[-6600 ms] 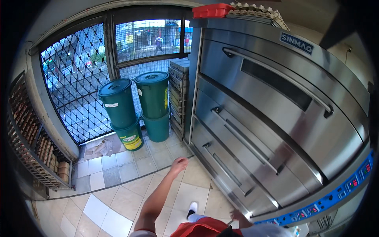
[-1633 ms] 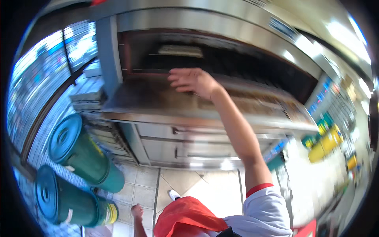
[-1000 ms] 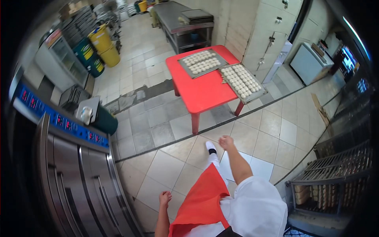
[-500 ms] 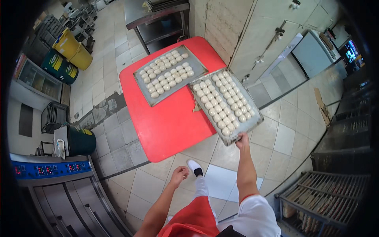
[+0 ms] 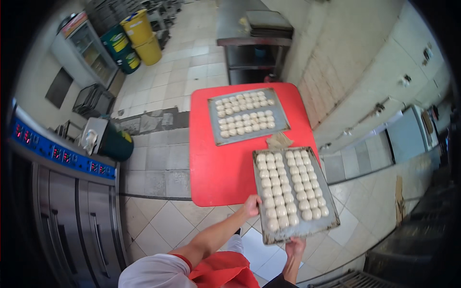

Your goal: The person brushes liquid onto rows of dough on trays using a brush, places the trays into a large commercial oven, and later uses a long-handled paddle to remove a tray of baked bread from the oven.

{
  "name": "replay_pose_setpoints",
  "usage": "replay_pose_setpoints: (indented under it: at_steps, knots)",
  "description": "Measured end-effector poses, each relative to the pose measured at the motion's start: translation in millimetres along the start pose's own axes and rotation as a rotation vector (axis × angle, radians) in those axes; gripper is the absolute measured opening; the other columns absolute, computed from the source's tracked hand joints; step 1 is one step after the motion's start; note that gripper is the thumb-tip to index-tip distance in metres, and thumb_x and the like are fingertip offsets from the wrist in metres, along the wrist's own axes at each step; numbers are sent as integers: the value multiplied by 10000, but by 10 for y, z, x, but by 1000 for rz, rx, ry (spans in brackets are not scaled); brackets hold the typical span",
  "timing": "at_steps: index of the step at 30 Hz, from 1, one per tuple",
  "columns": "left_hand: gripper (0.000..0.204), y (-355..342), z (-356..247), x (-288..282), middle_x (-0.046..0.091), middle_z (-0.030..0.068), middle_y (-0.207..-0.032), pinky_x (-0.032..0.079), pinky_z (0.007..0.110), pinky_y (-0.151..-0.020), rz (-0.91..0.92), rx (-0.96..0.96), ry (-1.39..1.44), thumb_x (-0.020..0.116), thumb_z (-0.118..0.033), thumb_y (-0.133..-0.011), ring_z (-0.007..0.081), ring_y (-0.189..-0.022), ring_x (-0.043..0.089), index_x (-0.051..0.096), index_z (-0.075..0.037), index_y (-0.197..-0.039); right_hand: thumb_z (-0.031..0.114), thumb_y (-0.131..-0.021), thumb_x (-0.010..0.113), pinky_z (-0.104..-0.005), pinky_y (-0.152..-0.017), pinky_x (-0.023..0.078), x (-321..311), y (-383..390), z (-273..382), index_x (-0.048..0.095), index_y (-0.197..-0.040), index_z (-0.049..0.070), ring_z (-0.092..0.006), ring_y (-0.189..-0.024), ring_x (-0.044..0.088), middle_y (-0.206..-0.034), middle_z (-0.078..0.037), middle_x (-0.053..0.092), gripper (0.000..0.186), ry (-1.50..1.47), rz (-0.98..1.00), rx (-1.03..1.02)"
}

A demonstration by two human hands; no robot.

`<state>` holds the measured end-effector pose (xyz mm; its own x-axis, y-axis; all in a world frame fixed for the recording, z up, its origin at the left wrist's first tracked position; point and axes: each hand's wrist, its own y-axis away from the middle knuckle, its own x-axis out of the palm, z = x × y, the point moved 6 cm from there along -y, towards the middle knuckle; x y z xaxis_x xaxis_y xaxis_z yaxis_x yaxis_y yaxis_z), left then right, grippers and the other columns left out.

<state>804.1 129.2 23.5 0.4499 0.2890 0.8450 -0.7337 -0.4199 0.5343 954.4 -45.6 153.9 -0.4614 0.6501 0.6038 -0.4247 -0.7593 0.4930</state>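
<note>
A metal baking tray with rows of round, pale dough balls is held at the near right corner of the red table. My left hand grips its left edge. Under the near edge, my right hand holds the tray, its fingers partly hidden beneath. Farther back on the table lies a second metal tray, also bearing two blocks of dough balls. Between the two trays, a crumpled tan cloth or paper rests on the tabletop.
The red table stands ahead of me. Ovens with a blue control panel line the left side, near a dark green bin. Behind the table is a steel bench with stacked trays. A slatted rack sits at lower right.
My left hand has come up from empty and now grips the tray's left edge. The held tray has turned straighter toward me and come nearer. My view has swung right to left across the room.
</note>
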Motion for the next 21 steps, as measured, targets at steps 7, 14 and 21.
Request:
replay_pose_setpoints:
  at_steps: [7, 14, 21]
  knots:
    - [512, 1278, -200, 1210, 618, 169, -1126, 467, 432, -929, 358, 396, 45, 472, 25, -657, 277, -1005, 616, 549, 16, -1163, -54, -520, 597, -473, -938, 426, 714, -402, 958, 340, -1333, -6, -319, -1092, 509, -1214, -153, 514, 854, 306, 284, 274]
    - [442, 1703, -592, 1630, 598, 145, -1168, 361, 432, -1024, 500, 1080, -70, 470, -63, -726, 268, -1120, 545, 544, 52, -1146, -20, -514, 598, -461, -932, 448, 2924, -1801, 1318, 355, -1303, -40, -340, -1070, 539, -1192, -173, 534, 825, 564, 1151, 597]
    - [562, 3455, 137, 2332, 559, 104, -1218, 353, 408, -1036, 119, 1910, -84, 523, -32, -677, 250, -1150, 519, 480, -11, -1237, -13, -547, 555, -417, -894, 489, 4670, -963, -137, 391, -1252, -73, -330, -988, 596, -1091, -176, 587, 726, 267, 1585, 942]
